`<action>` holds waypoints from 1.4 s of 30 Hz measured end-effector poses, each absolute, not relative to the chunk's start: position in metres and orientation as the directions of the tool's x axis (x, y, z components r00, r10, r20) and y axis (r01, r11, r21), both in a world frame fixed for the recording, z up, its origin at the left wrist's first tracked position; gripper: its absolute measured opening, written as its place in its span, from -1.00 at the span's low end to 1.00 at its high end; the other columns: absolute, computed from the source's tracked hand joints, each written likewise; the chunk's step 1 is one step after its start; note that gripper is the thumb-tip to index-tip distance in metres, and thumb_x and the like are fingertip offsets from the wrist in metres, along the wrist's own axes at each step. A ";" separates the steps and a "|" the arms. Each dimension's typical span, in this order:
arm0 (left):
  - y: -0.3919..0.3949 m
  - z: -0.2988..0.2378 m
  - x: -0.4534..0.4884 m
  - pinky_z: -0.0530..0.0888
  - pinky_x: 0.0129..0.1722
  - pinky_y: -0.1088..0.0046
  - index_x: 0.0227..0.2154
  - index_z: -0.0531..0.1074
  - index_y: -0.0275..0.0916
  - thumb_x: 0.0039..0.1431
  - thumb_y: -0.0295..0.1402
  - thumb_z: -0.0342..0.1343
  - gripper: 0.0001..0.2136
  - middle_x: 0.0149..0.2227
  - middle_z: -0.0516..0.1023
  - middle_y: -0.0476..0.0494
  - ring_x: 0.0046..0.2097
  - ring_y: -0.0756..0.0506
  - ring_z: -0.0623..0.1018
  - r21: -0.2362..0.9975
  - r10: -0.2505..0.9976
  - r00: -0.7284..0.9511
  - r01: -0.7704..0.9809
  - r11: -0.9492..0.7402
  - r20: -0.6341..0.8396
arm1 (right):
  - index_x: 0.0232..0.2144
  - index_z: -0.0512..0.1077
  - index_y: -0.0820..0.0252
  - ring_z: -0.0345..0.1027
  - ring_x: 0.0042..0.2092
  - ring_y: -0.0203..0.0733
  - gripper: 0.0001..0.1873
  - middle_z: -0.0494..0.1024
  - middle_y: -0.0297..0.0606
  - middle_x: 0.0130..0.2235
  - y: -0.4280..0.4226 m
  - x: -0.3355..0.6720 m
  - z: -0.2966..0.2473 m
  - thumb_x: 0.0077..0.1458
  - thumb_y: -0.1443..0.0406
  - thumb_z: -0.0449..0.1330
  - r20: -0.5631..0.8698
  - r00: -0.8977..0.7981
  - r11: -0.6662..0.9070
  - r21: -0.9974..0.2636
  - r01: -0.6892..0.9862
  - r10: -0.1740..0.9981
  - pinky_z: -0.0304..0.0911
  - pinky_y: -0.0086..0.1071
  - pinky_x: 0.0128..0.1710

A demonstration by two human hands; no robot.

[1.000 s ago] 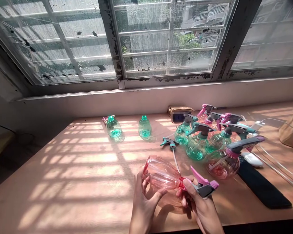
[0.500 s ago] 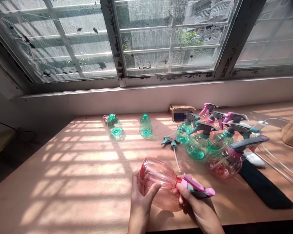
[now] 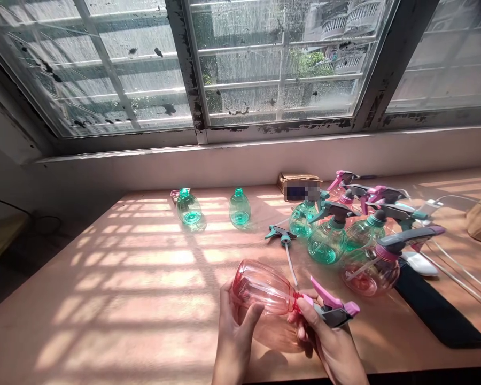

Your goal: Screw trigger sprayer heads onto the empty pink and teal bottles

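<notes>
A clear pink bottle (image 3: 262, 283) lies on its side, tilted, above the table's front part. Wrapped round its base end is my left hand (image 3: 235, 331), thumb along the near side. My right hand (image 3: 328, 337) pinches the pink collar of a pink and grey spray head (image 3: 336, 311) at the bottle's neck. The head points right, with its trigger turned upward. How far the collar is threaded is hidden by the fingers. Just beyond the bottle, a loose green and grey spray head (image 3: 282, 234) with a white tube lies on the table.
Two green bottles without heads (image 3: 189, 208) (image 3: 239, 207) stand at the back left. Several assembled spray bottles (image 3: 327, 243) crowd the right, beside a black phone-like slab (image 3: 439, 310), white cables and a white case (image 3: 420, 263). A brown box (image 3: 299, 179) sits against the window wall.
The spray head has rotated at the bottle's neck, its trigger now standing higher. My right fingers have shifted slightly on the collar; the bottle and both hands have moved a little right.
</notes>
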State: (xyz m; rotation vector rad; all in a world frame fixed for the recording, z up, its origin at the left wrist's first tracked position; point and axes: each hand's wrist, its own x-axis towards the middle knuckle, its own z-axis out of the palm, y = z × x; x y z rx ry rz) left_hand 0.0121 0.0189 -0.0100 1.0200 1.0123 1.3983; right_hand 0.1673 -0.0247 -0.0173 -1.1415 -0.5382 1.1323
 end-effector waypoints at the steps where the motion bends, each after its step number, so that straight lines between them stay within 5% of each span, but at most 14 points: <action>1: 0.019 -0.009 0.012 0.56 0.04 0.24 0.02 0.49 -0.13 0.06 -0.07 0.46 -0.48 -0.11 0.68 -0.15 -0.02 -0.25 0.67 0.964 0.998 -0.059 -0.262 -0.048 0.034 | -0.26 0.54 0.14 0.32 -0.60 -0.35 -0.49 0.63 -0.30 -0.53 -0.025 0.167 -0.016 -0.01 -0.10 0.51 -0.190 0.385 -0.008 -0.904 -0.427 0.903 0.13 -0.59 -0.70; 7: 0.021 -0.021 0.011 0.34 0.34 0.12 0.19 0.45 -0.03 -0.06 -0.23 0.51 -0.30 0.29 0.49 -0.21 0.31 -0.31 0.46 0.980 0.999 -0.042 -0.197 -0.018 0.010 | -0.29 0.56 0.12 0.29 -0.62 -0.37 -0.56 0.59 -0.34 -0.52 -0.025 0.171 -0.017 0.05 -0.08 0.49 -0.155 0.407 0.043 -0.898 -0.438 0.900 0.09 -0.58 -0.72; 13: 0.017 -0.007 0.016 0.37 0.33 0.14 0.16 0.44 -0.09 -0.18 -0.23 0.58 -0.22 0.19 0.59 -0.22 0.32 -0.34 0.47 0.978 0.998 -0.029 -0.201 -0.055 0.050 | -0.33 0.54 0.15 0.29 -0.63 -0.38 -0.53 0.61 -0.30 -0.51 -0.027 0.171 -0.022 0.05 -0.10 0.48 -0.191 0.358 -0.026 -0.908 -0.418 0.914 0.09 -0.56 -0.70; 18: 0.018 -0.009 0.010 0.53 0.12 0.20 0.07 0.46 -0.13 0.01 -0.12 0.50 -0.42 0.06 0.65 -0.22 0.11 -0.28 0.63 0.969 0.999 -0.036 -0.245 -0.035 0.027 | -0.23 0.53 0.14 0.31 -0.62 -0.34 -0.46 0.62 -0.30 -0.53 -0.027 0.171 -0.024 -0.02 -0.12 0.51 -0.208 0.349 -0.046 -0.906 -0.420 0.914 0.14 -0.56 -0.70; 28: 0.023 -0.029 0.014 0.42 0.29 0.18 0.24 0.40 -0.02 -0.20 -0.25 0.59 -0.14 0.29 0.50 -0.19 0.32 -0.33 0.46 0.975 0.997 -0.044 -0.210 -0.078 0.070 | -0.28 0.58 0.13 0.27 -0.63 -0.34 -0.51 0.58 -0.33 -0.56 -0.027 0.170 -0.021 -0.02 -0.10 0.51 -0.201 0.379 -0.032 -0.913 -0.407 0.903 0.09 -0.52 -0.71; 33: 0.018 -0.011 0.013 0.48 0.21 0.15 0.10 0.48 -0.13 0.00 -0.07 0.49 -0.38 0.09 0.63 -0.23 0.21 -0.33 0.56 0.967 0.997 -0.065 -0.248 -0.061 0.046 | -0.24 0.63 0.13 0.31 -0.61 -0.27 -0.47 0.60 -0.31 -0.54 -0.027 0.167 -0.021 -0.08 -0.12 0.53 -0.207 0.409 -0.073 -0.945 -0.318 0.889 0.16 -0.44 -0.68; 42: 0.018 -0.010 0.017 0.49 0.22 0.21 0.19 0.45 -0.03 -0.16 -0.32 0.55 -0.24 0.19 0.57 -0.17 0.27 -0.31 0.52 0.971 0.999 -0.029 -0.237 -0.026 0.020 | -0.32 0.56 0.13 0.28 -0.60 -0.32 -0.51 0.62 -0.29 -0.52 -0.027 0.172 -0.018 -0.03 -0.11 0.51 -0.197 0.350 -0.029 -0.901 -0.432 0.916 0.10 -0.53 -0.71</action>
